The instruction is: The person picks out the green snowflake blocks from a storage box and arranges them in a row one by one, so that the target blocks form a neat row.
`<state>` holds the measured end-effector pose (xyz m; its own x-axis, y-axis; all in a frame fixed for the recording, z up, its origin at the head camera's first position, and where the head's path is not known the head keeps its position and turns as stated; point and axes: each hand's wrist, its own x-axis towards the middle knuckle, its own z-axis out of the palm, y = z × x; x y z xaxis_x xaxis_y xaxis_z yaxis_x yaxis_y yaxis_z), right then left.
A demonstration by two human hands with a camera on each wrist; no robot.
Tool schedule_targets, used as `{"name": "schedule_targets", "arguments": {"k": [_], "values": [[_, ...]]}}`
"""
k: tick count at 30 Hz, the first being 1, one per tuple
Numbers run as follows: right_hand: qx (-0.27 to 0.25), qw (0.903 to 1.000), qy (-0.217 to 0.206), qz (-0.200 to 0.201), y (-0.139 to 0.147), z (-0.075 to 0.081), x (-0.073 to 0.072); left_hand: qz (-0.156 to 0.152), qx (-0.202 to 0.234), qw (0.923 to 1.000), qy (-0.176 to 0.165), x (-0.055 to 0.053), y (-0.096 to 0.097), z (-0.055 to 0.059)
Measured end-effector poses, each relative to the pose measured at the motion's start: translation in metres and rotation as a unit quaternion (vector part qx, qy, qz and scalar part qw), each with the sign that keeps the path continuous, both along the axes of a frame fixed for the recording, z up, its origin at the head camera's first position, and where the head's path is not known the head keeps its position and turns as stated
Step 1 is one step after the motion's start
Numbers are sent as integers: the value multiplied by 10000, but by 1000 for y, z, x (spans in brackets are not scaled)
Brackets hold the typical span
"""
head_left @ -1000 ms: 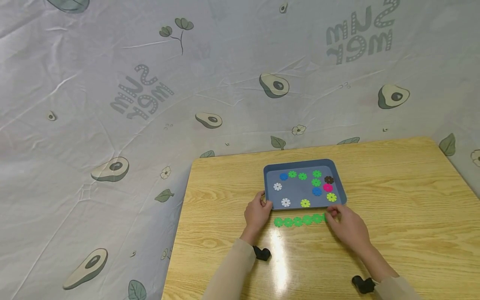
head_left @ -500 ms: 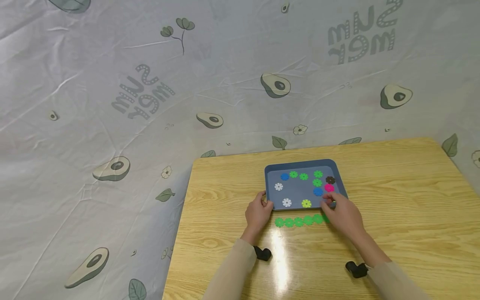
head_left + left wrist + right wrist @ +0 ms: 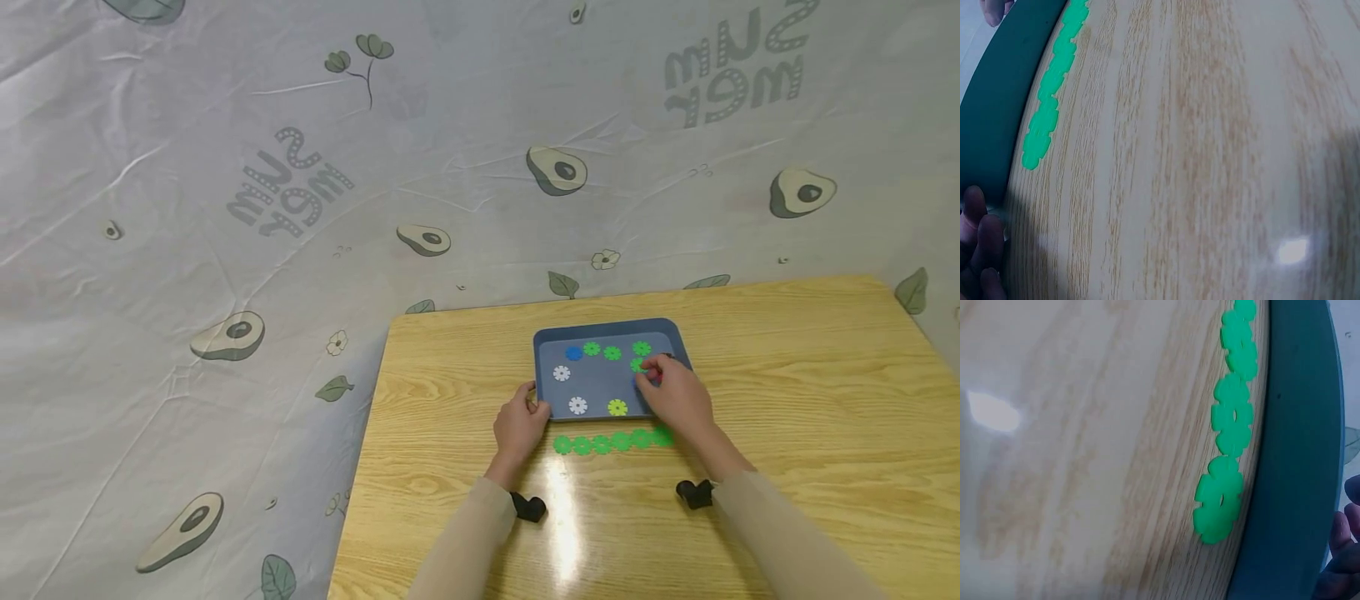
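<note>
A grey-blue tray (image 3: 596, 383) stands on the table, with flat notched plastic discs lying in it. My left hand (image 3: 521, 423) grips its near left corner, thumb at the rim. Over the right part of the tray hovers my right hand (image 3: 681, 398), its bent fingertips beside a green disc (image 3: 637, 365); no disc shows in its grasp. It covers several discs there. In front of the tray runs a row of green discs (image 3: 602, 444) joined edge to edge. The right wrist view shows these joined discs (image 3: 1232, 415) close up, beside the tray wall (image 3: 1297, 425).
Also in the tray are white discs (image 3: 577, 406), a yellow one (image 3: 617, 407), a blue one (image 3: 573, 353) and more green ones (image 3: 612, 353). The wooden table (image 3: 450, 367) meets a patterned cloth (image 3: 480, 167) at its back and left.
My right hand has left the right end of the green row and moved forward over the tray, to the discs on its right side. The left hand keeps its grip on the corner.
</note>
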<state>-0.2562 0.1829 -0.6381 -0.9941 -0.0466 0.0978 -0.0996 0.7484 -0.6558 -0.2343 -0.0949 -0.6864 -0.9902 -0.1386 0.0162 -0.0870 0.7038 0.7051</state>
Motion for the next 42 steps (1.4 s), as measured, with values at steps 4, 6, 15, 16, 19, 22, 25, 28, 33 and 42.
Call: {"name": "schedule_targets", "arguments": {"k": [4,6,15,16,19,22,25,28,33,42], "values": [[68,9997,-200,-109,1,-4,-10,2,-56,10000,36,0,0,0],[132,9994,-289,-156,2,-7,-13,-9,-67,10000,51,0,0,0],[347,9967,-650,-340,-1,-15,-27,-28,24,10000,30,-1,0,-1],[385,9961,-704,-357,-1,-16,-29,-31,23,10000,18,-1,0,-1],[492,9938,-917,-388,-2,-16,-31,-46,68,10000,19,0,0,-1],[572,9909,-1147,-403,-3,-16,-32,-49,42,10000,-10,0,0,-1],[597,9891,-1276,-429,-5,-15,-33,-36,17,10000,-8,0,0,0],[607,9885,-1326,-410,-5,-14,-34,-26,17,10000,5,0,0,0],[589,9889,-1308,-387,-5,-15,-33,-37,-22,10000,-11,0,0,0],[351,9935,-1019,-367,-6,-15,-30,-40,-49,10000,62,1,-1,1]]}}
